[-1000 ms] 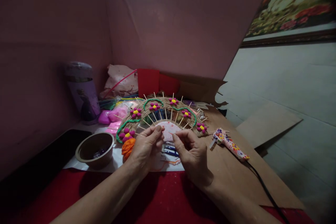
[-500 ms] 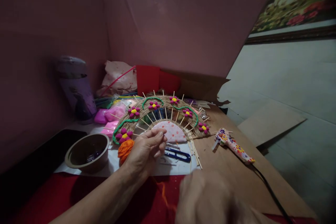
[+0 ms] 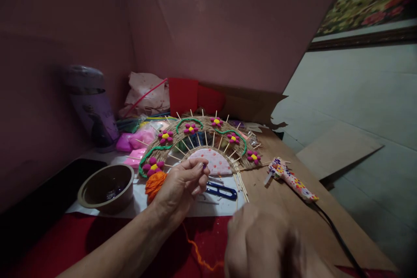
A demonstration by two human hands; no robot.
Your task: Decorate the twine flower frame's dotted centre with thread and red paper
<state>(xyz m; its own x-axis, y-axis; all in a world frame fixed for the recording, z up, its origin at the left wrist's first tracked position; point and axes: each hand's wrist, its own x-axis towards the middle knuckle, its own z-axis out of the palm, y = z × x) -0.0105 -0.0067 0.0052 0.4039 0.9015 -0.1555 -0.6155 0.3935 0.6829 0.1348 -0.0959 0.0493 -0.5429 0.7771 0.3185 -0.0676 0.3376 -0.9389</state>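
While our left hand [image 3: 179, 184] pinches a small purple piece [image 3: 204, 166], our right hand [image 3: 257, 243], at its four o'clock, is too blurred for us to tell its grip. At the left hand's nine o'clock, we see a brown bowl [image 3: 120, 204] holding glossy dark pieces [image 3: 117, 192]; at ten, a purple tumbler [image 3: 94, 115], its contents hidden; at one, a flowered woven arch [image 3: 206, 125].

Pink panels [image 3: 221, 26] meet in a corner at left and behind a counter [image 3: 211, 226], red along its near edge and brown at right, in a dimly lit room. A pale wall [image 3: 352, 91] crossed by faint seams bears a dark-framed picture [image 3: 374, 13] of greenery and red blooms; below, a brown board [image 3: 340, 152] slants.
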